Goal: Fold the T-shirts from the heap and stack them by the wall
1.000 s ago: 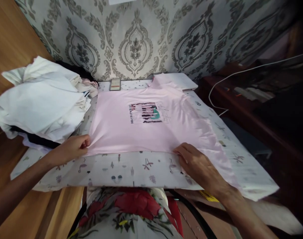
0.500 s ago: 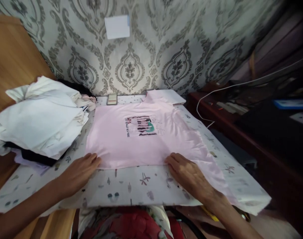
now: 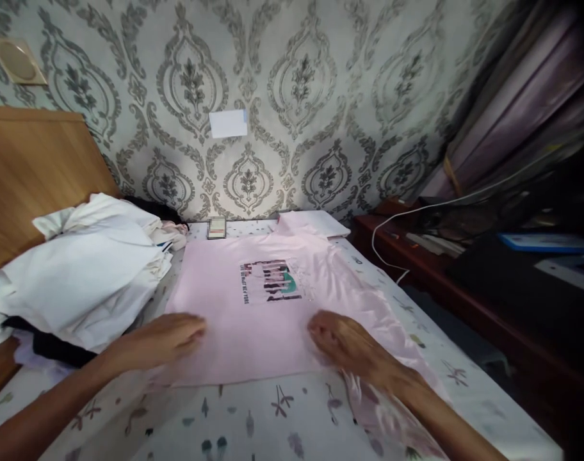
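Pink shirt (image 3: pixel 267 336): near edge left behind since the earlier frame, left hand (image 3: pixel 170 336) and right hand (image 3: pixel 342 339) now farther in over its cloth. Both blurred; pinching or loose, can't tell. Shirt lies spread on printed sheet (image 3: pixel 248 419), right side rumpled. Smoothing likely wants flat palms, light outward strokes. White clothes (image 3: pixel 95 269) piled just left.
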The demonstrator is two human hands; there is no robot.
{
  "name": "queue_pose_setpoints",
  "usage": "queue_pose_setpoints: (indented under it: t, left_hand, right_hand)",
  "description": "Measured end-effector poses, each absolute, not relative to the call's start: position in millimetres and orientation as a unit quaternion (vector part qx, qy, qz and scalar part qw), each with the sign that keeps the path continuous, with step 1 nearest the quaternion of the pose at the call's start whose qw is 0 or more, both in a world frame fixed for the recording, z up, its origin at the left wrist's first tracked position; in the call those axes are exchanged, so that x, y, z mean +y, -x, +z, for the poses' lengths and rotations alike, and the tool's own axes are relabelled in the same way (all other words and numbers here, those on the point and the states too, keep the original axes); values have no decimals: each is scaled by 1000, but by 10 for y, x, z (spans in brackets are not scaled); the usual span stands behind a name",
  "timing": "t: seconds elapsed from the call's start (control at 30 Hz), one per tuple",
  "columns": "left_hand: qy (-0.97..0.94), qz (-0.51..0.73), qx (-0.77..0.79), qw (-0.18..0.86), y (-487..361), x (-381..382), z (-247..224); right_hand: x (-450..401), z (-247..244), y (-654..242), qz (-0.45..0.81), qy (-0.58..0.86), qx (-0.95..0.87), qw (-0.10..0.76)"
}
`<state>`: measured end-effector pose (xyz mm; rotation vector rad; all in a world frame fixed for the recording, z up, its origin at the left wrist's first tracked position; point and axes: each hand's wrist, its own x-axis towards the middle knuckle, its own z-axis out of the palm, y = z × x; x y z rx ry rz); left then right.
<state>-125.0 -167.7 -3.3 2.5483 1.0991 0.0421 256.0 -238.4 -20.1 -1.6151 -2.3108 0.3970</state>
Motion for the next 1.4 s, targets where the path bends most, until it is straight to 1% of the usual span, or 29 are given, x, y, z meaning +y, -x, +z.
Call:
queue_pose_setpoints:
  t: [0.03,0.1,0.2,0.27,0.33,0.47,0.57,0.67,0.87,1.13,1.3,1.4]
  left_hand:
    - [-901,31,380,208,1047,-1556,-56]
    - [-898,89,372,218,628,-1301,-199]
    - [-898,91,383,196,157,-926,-508]
    - [-894,74,408,173,71,-687,-659]
    - [-882,62,442,151,194,-450,-731]
    - [-840,77,525,112,791,3,-742]
    - [-806,115,572,98,1148,253,-740]
    - [-770,160,611,95,1266,395,-728]
    - [-679,160,711,91,1375,361,-594]
    - [-658,104,732,146,1564,-339,-556]
    - [-635,170,719,226,1495,-430,-556]
    - [-633,194,708,246,1444,-437,-535]
  right_hand:
    - [-2219,-248,-2499,116,545,-814,164]
    - [-1860,-382,-2349,71,506,-840,182]
    - [-1353,-582,-2150,63,480,-863,145]
    - [-1080,-670,-2125,63,489,-862,120]
    - [-856,-726,-2219,53,504,-854,113]
    - [-526,-819,-2594,25,534,-837,116]
    - [-388,-898,-2793,16,557,-823,113]
    - [-332,-966,-2852,19,562,-819,117]
    - [-300,-1034,-2853,25,564,-814,134]
    - [-286,-1029,-2857,26,564,-813,139]
    - [-286,-1031,-2864,20,563,-813,146]
    - [-283,-1031,-2865,21,561,-815,146]
